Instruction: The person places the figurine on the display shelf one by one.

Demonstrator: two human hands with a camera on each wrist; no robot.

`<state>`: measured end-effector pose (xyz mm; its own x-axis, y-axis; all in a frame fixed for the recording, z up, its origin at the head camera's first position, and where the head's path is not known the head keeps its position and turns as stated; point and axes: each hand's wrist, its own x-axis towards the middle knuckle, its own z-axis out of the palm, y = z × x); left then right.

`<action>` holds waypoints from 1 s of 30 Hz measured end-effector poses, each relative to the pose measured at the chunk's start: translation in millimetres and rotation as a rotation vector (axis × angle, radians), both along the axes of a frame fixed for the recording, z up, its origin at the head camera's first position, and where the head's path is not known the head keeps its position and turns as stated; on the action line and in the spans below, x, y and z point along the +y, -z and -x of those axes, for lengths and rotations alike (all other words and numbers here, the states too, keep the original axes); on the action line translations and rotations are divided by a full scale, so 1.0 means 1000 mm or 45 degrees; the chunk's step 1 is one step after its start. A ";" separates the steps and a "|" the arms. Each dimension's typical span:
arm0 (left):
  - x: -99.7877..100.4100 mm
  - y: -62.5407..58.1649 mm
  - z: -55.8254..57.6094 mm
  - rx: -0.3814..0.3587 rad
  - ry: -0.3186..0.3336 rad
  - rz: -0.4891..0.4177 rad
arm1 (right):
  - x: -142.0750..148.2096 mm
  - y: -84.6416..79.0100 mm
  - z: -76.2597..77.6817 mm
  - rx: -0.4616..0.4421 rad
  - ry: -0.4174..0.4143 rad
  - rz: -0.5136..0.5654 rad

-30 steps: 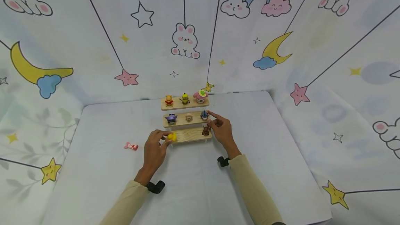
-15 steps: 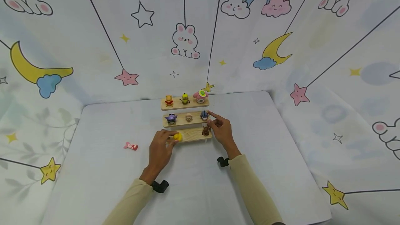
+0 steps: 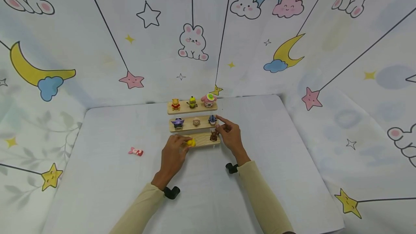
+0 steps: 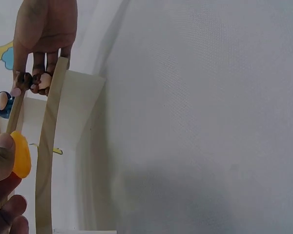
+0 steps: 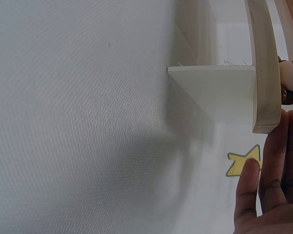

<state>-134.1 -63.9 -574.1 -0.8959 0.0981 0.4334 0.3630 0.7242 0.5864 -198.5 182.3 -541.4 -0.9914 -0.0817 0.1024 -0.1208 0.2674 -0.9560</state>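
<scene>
Between the thumb and fingers of my left hand (image 3: 173, 154) is a small yellow toy figure (image 3: 191, 142), pinched over the left part of the front wooden shelf (image 3: 203, 140). In the left wrist view the yellow toy figure (image 4: 22, 155) shows a smooth, rounded side; whether it touches the wood I cannot tell. My right hand (image 3: 231, 136) rests with fairly straight fingers (image 5: 273, 161) at the shelf's right end, holding nothing. Close to those fingertips are a brown figure (image 3: 213, 136) on the front shelf and a blue figure (image 3: 212, 120) on the middle one.
A purple figure (image 3: 177, 123) and a beige figure (image 3: 196, 121) share the middle shelf (image 3: 186, 127). Bear, green-yellow and pink figures (image 3: 208, 100) line the back shelf (image 3: 183, 109). One pink-and-red figure (image 3: 135, 151) lies on the white tabletop (image 3: 107, 176), left of the shelves.
My left hand has moved right along the front shelf, carrying the yellow toy figure from its left end inward. The right hand has stayed in place.
</scene>
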 end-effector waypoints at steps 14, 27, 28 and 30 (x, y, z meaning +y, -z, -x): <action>0.008 0.008 0.005 0.031 0.002 0.020 | 0.000 0.001 -0.001 0.009 -0.002 -0.002; 0.016 0.006 0.007 0.025 0.016 -0.012 | -0.001 0.001 -0.001 0.027 0.003 0.000; 0.016 0.007 0.007 0.025 0.016 -0.019 | -0.002 0.001 -0.001 0.027 0.003 0.002; 0.017 0.007 0.008 0.024 0.014 -0.024 | -0.002 0.001 -0.001 0.026 0.001 0.002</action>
<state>-142.1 -46.5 -581.1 -0.8865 0.0996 0.4518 0.3819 0.7088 0.5931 -197.2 180.7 -542.4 -0.9891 -0.0805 0.1230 -0.1402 0.2658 -0.9538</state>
